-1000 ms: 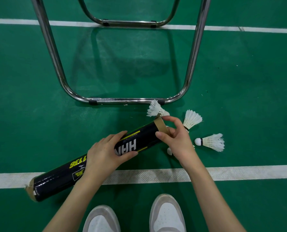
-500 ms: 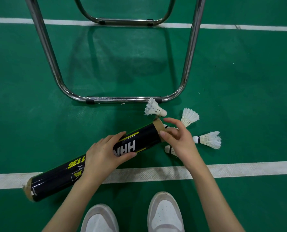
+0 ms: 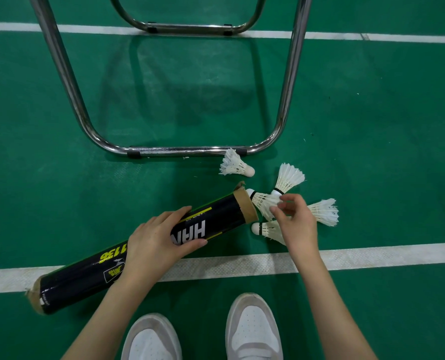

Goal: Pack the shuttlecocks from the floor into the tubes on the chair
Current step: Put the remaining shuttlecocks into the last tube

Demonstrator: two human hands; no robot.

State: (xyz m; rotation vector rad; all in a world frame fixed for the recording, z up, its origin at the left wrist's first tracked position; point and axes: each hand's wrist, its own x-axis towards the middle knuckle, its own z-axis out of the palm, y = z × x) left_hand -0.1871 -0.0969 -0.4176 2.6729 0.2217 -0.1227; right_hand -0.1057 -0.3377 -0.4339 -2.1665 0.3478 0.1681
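Observation:
A long black shuttlecock tube [image 3: 94,271] with yellow print lies slanted on the green floor, its open cardboard mouth at the upper right. My left hand [image 3: 159,245] grips it around the middle. My right hand [image 3: 294,222] pinches the feathers of a white shuttlecock [image 3: 263,201] whose cork points at the tube's mouth. Several more shuttlecocks lie around: one [image 3: 234,165] by the chair leg, one [image 3: 290,178] above my fingers, one [image 3: 325,211] to the right, one [image 3: 267,229] partly under my hand.
The chrome chair frame [image 3: 185,150] stands just beyond the tube, its front bar on the floor. White court lines [image 3: 385,253] cross the floor near and far. My two white shoes [image 3: 252,331] are at the bottom edge.
My right hand has moved off the tube's mouth and taken a shuttlecock by its feathers, cork toward the opening. My left hand and the tube have stayed put.

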